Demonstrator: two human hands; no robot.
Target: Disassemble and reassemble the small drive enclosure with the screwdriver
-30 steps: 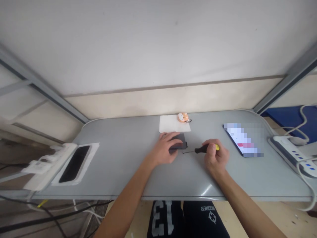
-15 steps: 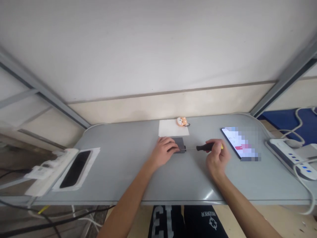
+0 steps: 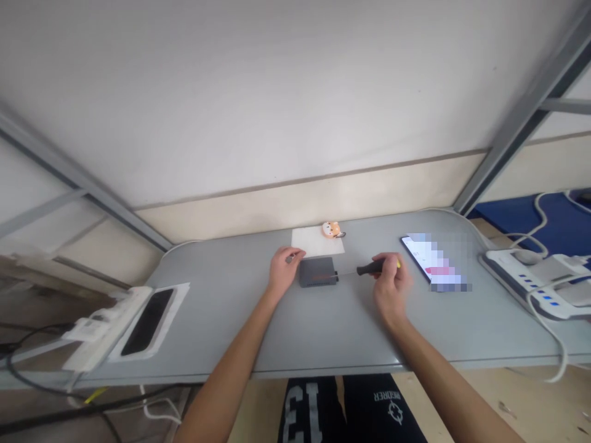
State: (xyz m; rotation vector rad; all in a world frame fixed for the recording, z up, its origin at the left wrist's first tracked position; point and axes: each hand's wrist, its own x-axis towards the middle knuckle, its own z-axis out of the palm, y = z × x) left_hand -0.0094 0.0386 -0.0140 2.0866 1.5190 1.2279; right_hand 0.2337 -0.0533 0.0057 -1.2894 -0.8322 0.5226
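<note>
A dark grey flat box [image 3: 318,266] lies on the grey table, with a small black piece at its right edge. Just left of the box, my left hand [image 3: 281,274] has its fingers pinched around something small and dark that I cannot make out. My right hand [image 3: 391,286] grips the black and yellow handle of a screwdriver [image 3: 369,267]. Its thin shaft points left, and the tip reaches the box's right edge near the black piece; whether it touches is unclear.
Behind the box are a white sheet [image 3: 307,243] and an orange animal-face trinket [image 3: 330,229]. A lit phone [image 3: 431,261] lies right, beside a power strip [image 3: 530,283] with cables. At left are a dark phone [image 3: 148,323] on white paper and another power strip [image 3: 104,335].
My left hand has lifted off the box and moved to its left side, uncovering the top. The screwdriver stays at the box's right edge. The whole view has shifted slightly.
</note>
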